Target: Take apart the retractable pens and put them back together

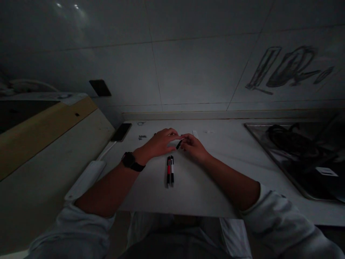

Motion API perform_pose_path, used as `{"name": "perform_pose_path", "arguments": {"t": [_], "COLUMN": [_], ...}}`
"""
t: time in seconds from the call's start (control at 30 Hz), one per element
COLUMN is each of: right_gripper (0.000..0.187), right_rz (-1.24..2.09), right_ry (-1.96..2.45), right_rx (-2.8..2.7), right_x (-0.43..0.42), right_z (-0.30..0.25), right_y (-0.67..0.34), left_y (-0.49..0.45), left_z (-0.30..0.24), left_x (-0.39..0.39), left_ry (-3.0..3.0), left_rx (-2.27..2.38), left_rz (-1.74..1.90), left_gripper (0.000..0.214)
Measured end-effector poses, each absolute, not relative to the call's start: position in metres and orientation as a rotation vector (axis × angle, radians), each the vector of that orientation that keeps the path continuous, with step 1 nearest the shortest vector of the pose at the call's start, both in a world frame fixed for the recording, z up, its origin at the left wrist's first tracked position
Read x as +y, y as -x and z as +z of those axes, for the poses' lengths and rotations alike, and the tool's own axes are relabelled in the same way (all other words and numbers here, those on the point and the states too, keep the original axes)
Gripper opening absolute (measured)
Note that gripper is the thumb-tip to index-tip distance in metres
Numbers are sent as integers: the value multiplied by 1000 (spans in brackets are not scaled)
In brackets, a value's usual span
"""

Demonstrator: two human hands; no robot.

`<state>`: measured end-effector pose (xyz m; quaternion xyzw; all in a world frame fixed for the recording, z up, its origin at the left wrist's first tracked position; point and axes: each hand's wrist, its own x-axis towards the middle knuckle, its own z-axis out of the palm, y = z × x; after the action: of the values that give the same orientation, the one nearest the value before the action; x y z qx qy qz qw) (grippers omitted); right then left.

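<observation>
Head view: right hand [194, 148] pinches a black part [179, 144] beside left hand [161, 142], whose grip is unclear.

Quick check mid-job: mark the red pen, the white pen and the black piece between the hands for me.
Red pen [169, 169]: head view, on its red barrel.
White pen [172, 168]: head view, on its white barrel.
Black piece [179, 144]: head view, middle of its visible length.

Pale countertop [199, 190], red pen [168, 169] beside white pen [172, 168], dark phone [121, 132], small dark pieces [142, 136], thin ring [140, 125].
</observation>
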<state>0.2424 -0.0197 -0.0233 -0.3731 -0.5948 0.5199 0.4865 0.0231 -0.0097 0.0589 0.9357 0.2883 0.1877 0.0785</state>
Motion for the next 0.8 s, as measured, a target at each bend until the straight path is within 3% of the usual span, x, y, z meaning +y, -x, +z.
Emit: {"name": "perform_pose_path", "arguments": {"t": [0.2,0.4,0.8], "right_gripper": [46,40,34], "right_rz": [1360,1191,1070], "right_ry": [903,1005,1076], "right_rx": [-1389,-1401,-1527], "right_x": [-21,-20,-18], "right_z": [-20,-21,-30], "right_y": [-242,-245,-247], "left_y": [-27,-8,12], "left_z": [59,54,12], "left_x": [-11,23,73], "left_ry": [-2825,-2806,-2807], "left_rx": [840,1002,1249], "left_rz": [540,634,354], "left_gripper": [48,45,45]}}
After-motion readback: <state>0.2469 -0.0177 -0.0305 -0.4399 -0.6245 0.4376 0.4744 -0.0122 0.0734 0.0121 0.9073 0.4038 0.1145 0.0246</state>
